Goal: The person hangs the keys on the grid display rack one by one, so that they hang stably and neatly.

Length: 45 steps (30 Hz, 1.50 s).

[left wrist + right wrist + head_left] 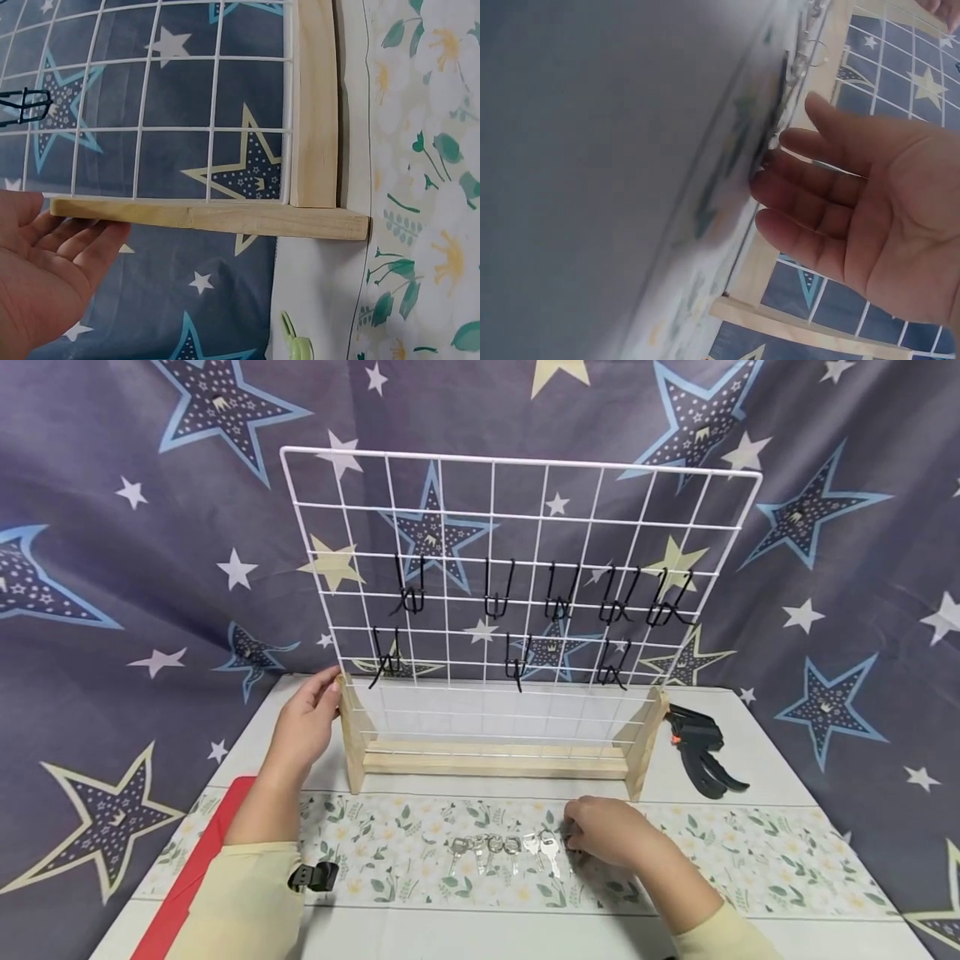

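Observation:
A white wire grid panel (517, 535) stands upright in a wooden stand (495, 762), with several black double-prong hooks (497, 597) hung on it. My left hand (306, 714) holds the top of the stand's left wooden side (217, 217), fingers along its outer face in the left wrist view. My right hand (611, 831) is low over the floral strip, at the right end of a row of several metal keys (513, 847) with rings. In the right wrist view its fingers (802, 180) bend loosely, thumb apart, fingertips beside a dark narrow thing (778, 105).
A black pistol-shaped tool (701, 747) lies right of the stand. Left, a red flat item (202, 860) lies partly under my forearm. A green clip-like thing (298, 345) shows near the stand's left side. A star-patterned cloth (97, 710) hangs behind the white table (420, 935).

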{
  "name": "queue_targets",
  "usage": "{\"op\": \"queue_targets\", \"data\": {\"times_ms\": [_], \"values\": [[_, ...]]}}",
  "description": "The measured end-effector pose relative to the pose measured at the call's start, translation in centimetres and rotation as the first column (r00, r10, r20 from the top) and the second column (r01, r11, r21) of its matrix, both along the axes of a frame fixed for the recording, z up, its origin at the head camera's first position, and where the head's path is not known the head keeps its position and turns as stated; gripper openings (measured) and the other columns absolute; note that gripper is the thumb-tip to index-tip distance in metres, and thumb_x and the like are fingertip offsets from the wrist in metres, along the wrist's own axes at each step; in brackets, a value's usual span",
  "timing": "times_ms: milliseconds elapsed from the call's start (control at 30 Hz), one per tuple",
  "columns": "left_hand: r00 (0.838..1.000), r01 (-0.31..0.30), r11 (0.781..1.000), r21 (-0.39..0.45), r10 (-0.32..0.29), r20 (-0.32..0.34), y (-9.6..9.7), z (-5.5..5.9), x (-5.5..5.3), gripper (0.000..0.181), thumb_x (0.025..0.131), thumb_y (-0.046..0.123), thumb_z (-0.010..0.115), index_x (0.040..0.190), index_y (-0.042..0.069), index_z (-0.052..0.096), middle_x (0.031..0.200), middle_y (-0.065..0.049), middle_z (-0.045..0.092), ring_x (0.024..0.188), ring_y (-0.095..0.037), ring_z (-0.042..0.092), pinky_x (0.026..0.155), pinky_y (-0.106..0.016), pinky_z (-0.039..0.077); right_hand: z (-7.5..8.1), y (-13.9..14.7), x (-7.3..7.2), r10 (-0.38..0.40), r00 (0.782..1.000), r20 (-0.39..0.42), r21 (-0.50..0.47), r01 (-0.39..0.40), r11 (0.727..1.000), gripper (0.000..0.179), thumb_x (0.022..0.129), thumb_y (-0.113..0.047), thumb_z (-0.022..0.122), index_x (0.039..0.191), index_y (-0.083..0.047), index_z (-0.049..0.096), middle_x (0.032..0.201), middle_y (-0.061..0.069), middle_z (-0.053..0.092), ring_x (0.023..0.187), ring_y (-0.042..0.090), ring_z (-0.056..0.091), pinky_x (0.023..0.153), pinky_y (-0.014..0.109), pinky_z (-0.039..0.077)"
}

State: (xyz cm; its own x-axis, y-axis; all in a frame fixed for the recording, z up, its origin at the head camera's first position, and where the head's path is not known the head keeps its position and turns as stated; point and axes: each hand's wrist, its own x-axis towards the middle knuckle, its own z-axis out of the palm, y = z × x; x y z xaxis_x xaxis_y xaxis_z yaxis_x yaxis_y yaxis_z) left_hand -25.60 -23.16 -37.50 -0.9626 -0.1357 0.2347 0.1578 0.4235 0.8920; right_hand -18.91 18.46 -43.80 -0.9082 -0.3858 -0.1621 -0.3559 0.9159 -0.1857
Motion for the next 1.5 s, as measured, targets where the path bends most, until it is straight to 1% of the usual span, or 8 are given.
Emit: {"op": "queue_targets", "data": {"times_ms": [267,600,800,933,1133,1233,1367,1500], "values": [[0.999,-0.032,0.999,-0.013,0.033,0.004,0.2,0.0,-0.6,0.047,0.107,0.033,0.038,0.148,0.009,0.040,0.143,-0.014,0.052,0.129,-0.026,0.051,0.109,-0.041,0.045,-0.6,0.0,-0.2,-0.005,1.000,0.009,0.002,0.005,1.000,0.011,0.080,-0.015,0.077,0.083,-0.015,0.066,0.078,-0.004,0.062,0.074,0.015,0.059,0.074,0.040,0.054],[0.997,-0.081,0.997,-0.002,0.081,-0.017,0.4,-0.4,-0.6,0.042,0.106,0.032,0.043,0.140,0.008,0.046,0.134,-0.012,0.059,0.115,-0.015,0.057,0.103,-0.035,0.050,0.0,1.0,0.3,-0.062,0.993,0.104,-0.022,0.064,0.998,0.015,0.082,-0.011,0.074,0.076,-0.016,0.060,0.070,-0.004,0.056,0.066,0.016,0.051,0.065,0.037,0.048],[0.993,-0.118,0.993,-0.009,0.118,-0.018,0.5,-0.5,-0.6,0.039,0.105,0.031,0.045,0.138,0.009,0.049,0.135,-0.010,0.060,0.107,-0.003,0.055,0.092,-0.017,0.048,0.2,1.6,0.6,-0.098,0.986,0.137,-0.009,0.100,0.995,0.012,0.083,-0.010,0.071,0.075,-0.014,0.062,0.069,-0.002,0.056,0.065,0.017,0.051,0.063,0.036,0.048],[0.992,-0.123,0.992,0.001,0.123,-0.019,0.6,-0.4,-0.7,0.040,0.105,0.031,0.045,0.138,0.009,0.049,0.137,-0.008,0.059,0.112,-0.004,0.055,0.092,-0.014,0.047,0.4,1.8,0.5,-0.064,0.993,0.096,-0.019,0.066,0.998,0.017,0.086,-0.011,0.070,0.073,-0.016,0.060,0.068,-0.004,0.054,0.064,0.015,0.049,0.060,0.033,0.045],[0.992,-0.121,0.993,0.014,0.120,0.030,0.5,-0.4,-0.7,0.045,0.106,0.033,0.042,0.146,0.014,0.046,0.141,-0.009,0.055,0.126,-0.018,0.052,0.108,-0.035,0.046,1.3,2.4,0.2,0.056,0.998,0.002,-0.090,-0.055,0.994,0.024,0.091,-0.010,0.067,0.073,-0.021,0.055,0.066,-0.011,0.050,0.062,0.008,0.045,0.056,0.026,0.040],[0.993,-0.116,0.993,0.025,0.115,0.041,0.5,-0.3,-0.7,0.045,0.106,0.033,0.041,0.147,0.014,0.045,0.144,-0.008,0.053,0.130,-0.021,0.050,0.110,-0.038,0.044,1.9,2.8,0.1,0.116,0.993,-0.038,-0.167,-0.120,0.979,0.022,0.091,-0.006,0.064,0.076,-0.020,0.057,0.068,-0.012,0.052,0.062,0.005,0.045,0.056,0.023,0.040],[0.993,-0.111,0.994,0.026,0.109,0.048,0.5,-0.4,-0.7,0.045,0.106,0.034,0.041,0.146,0.014,0.046,0.145,-0.007,0.052,0.131,-0.021,0.049,0.110,-0.038,0.044,2.8,3.1,0.2,0.147,0.984,-0.100,-0.264,-0.169,0.950,0.017,0.091,-0.004,0.064,0.081,-0.018,0.062,0.072,-0.014,0.056,0.064,0.002,0.046,0.058,0.021,0.043],[0.992,-0.114,0.993,0.007,0.113,0.046,0.5,-0.5,-0.8,0.045,0.106,0.036,0.040,0.146,0.015,0.046,0.144,-0.007,0.053,0.131,-0.020,0.050,0.110,-0.038,0.044,3.9,3.5,0.0,0.110,0.982,-0.154,-0.347,-0.158,0.925,0.010,0.092,-0.011,0.066,0.086,-0.019,0.065,0.074,-0.014,0.056,0.064,0.001,0.048,0.058,0.021,0.046]]}}
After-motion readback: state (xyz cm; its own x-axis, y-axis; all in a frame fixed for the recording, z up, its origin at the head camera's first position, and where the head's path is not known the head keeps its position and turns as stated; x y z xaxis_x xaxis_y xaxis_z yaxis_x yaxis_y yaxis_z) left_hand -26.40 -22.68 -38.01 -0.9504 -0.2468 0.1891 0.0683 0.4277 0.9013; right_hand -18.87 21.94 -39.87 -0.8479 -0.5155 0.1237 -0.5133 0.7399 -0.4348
